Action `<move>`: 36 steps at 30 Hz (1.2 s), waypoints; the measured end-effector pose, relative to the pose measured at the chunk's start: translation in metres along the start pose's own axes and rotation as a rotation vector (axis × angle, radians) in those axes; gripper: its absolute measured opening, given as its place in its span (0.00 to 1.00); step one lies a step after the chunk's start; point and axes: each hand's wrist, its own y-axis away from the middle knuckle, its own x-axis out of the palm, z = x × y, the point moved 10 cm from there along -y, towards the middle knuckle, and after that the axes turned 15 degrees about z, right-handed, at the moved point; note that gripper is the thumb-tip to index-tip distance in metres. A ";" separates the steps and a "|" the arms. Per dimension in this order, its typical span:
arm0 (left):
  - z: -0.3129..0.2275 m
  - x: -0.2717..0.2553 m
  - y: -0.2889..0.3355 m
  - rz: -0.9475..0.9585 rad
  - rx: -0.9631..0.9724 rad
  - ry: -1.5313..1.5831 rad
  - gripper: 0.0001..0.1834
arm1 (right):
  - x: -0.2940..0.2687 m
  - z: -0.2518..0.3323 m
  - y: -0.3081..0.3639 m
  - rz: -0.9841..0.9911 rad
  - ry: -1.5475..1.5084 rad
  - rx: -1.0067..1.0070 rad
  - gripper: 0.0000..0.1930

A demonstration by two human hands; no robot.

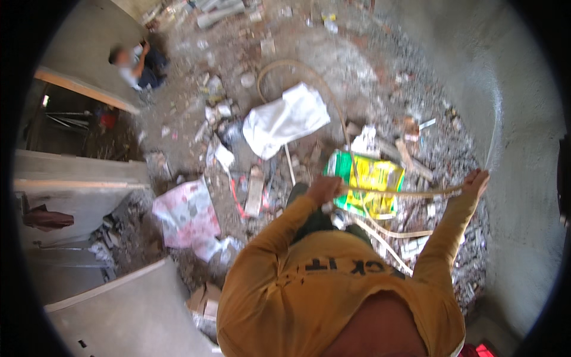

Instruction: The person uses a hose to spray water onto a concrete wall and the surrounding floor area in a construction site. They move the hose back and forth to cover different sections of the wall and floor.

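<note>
Hold the beige hose untwisted above the green-yellow sack. Left hand: fingers clamped on hose; right hand: cannot tell.

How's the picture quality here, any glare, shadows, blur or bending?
In the head view, the white sack is brightest, partly washed out; in the head view, the doorway at left sinks into shadow; in the head view, the left hand looks soft; in the head view, the right-side wall curves toward the black rim.
</note>
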 end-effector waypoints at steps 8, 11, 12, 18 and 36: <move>0.054 -0.021 0.000 0.031 0.065 -0.094 0.11 | 0.030 -0.040 -0.011 -0.058 0.046 -0.020 0.19; 0.101 -0.038 -0.018 -0.021 0.141 -0.051 0.12 | 0.068 -0.057 -0.017 -0.074 0.031 -0.069 0.19; 0.123 -0.048 -0.027 0.015 0.120 -0.050 0.13 | 0.093 -0.058 -0.016 -0.087 0.045 -0.080 0.19; 0.153 -0.186 -0.045 0.027 0.284 -0.196 0.10 | 0.186 -0.038 -0.027 -0.069 0.027 -0.196 0.19; 0.345 -0.372 -0.115 0.091 0.300 -0.184 0.14 | 0.454 -0.102 -0.072 -0.151 -0.016 -0.272 0.20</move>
